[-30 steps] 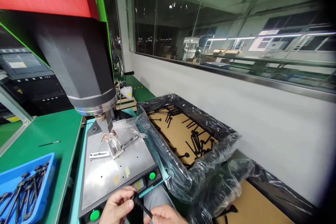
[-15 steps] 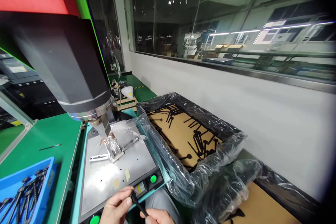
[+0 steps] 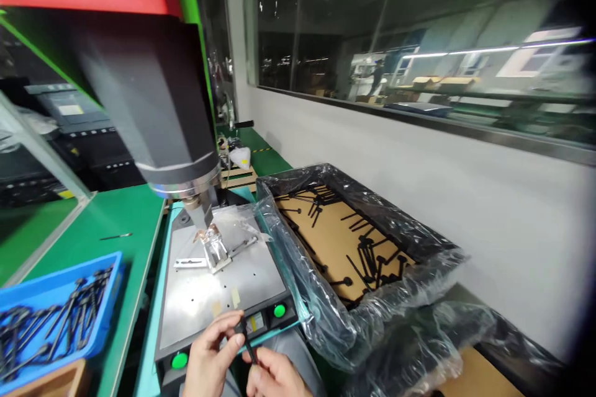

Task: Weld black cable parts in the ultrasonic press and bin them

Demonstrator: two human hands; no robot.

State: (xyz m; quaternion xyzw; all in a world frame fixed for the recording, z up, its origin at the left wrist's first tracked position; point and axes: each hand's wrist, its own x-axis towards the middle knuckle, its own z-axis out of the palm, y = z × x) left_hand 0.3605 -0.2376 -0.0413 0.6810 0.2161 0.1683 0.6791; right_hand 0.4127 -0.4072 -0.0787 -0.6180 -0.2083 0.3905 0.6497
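At the bottom centre, my left hand [image 3: 215, 352] pinches the head end of a black part with a thin stem [image 3: 248, 343]. My right hand [image 3: 274, 373] grips the lower end of the same part, fingers closed. Both hands are over the front edge of a metal plate [image 3: 186, 316] with two green buttons. On the plate stands a shiny metal fixture [image 3: 215, 251], under the tip of a large dark machine head [image 3: 158, 105].
A blue bin [image 3: 114, 298] of black parts is at left, with a brown tray [image 3: 65, 381] below it. At right, a plastic-lined box [image 3: 311, 229] holds similar parts on cardboard. Another lined box [image 3: 488, 366] is at lower right. Behind the window stands a person [image 3: 377, 76].
The view has turned left, so the scene sits further right and more of the blue bin shows. The black part is now steeper, and my right hand has moved closer to my left.
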